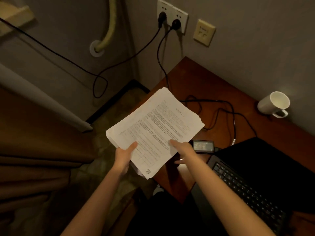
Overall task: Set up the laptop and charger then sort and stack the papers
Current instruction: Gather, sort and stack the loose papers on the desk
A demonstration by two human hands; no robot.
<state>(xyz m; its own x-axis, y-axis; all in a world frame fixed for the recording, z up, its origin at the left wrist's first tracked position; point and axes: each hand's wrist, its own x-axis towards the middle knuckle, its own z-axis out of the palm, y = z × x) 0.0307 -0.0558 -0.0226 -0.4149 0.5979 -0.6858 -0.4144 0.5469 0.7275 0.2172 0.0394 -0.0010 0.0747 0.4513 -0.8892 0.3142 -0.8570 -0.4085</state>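
A stack of printed white papers (158, 126) is held over the left end of the wooden desk (201, 79). My left hand (123, 155) grips its near left edge, thumb on top. My right hand (183, 149) grips the near right edge, thumb on the top sheet and fingers beneath. An open black laptop (255, 176) stands on the desk at the right, its screen dark. The black charger brick (203, 145) lies just left of the laptop. Its cable (233, 120) loops over the desk, and a black cord runs up to the wall socket (176, 23).
A white mug (274, 103) stands at the back right of the desk by the wall. A second plug and long cord hang from the socket plate across the left wall. Brown curtain fabric (34, 150) fills the left side beyond the desk edge.
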